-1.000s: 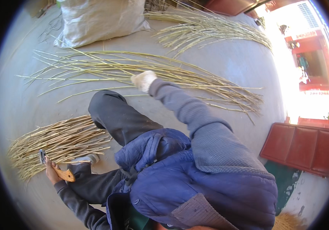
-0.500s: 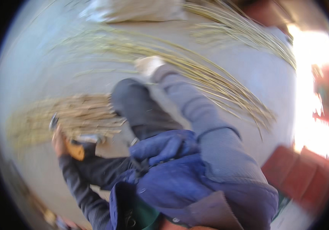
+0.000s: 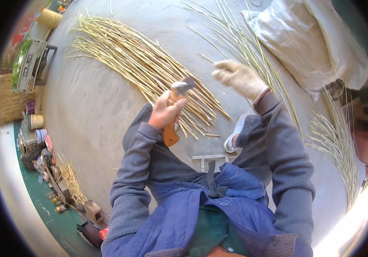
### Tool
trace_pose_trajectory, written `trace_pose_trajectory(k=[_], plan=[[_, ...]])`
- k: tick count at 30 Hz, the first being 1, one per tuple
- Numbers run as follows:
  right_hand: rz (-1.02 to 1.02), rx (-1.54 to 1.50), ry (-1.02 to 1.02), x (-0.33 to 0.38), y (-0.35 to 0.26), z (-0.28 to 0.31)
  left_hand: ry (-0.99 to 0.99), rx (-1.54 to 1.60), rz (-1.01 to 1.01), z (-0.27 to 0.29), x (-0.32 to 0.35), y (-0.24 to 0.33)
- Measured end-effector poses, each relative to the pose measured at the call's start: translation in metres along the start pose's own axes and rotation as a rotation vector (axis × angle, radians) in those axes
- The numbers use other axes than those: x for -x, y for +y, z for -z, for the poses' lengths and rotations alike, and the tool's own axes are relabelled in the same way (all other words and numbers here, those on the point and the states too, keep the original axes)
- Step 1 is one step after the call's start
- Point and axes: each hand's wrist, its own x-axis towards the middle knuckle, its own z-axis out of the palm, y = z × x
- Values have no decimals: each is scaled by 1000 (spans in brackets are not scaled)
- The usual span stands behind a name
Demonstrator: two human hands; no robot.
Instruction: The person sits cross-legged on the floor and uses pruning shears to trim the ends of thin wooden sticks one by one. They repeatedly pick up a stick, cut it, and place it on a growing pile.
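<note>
My left hand [image 3: 165, 112] is closed around the orange-brown wooden handle of a hand tool [image 3: 171, 135] with a dark metal head; its exact kind is unclear. It is held up at the near end of a thick bundle of pale stalks [image 3: 145, 64] lying on the floor. My right hand [image 3: 240, 79], in a cream work glove, is right of the bundle with its fingers stretched out and nothing seen in them. Beyond and beside it lie loose, long greenish stems [image 3: 259, 64].
A large white sack [image 3: 299, 38] lies at the far right, with more thin stems [image 3: 333, 147] below it. Between my feet stands a low metal frame [image 3: 209, 159]. Along the left edge are a grey boxy appliance [image 3: 32, 64], a yellow spool [image 3: 50, 18] and assorted clutter.
The view has swung left, bringing the stalk bundle from the left side to the middle. My left hand still grips the tool, and my gloved right hand is now nearer the bundle's near end.
</note>
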Motion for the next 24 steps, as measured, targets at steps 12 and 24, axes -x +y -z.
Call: trace_pose_trajectory(k=[12,24], plan=[[-40,-797,-464,-55,8,-136,-4,-368,107,48,29,-14],[-437,-336,88,-125,205,-229,341,-96,331,63,38,6]])
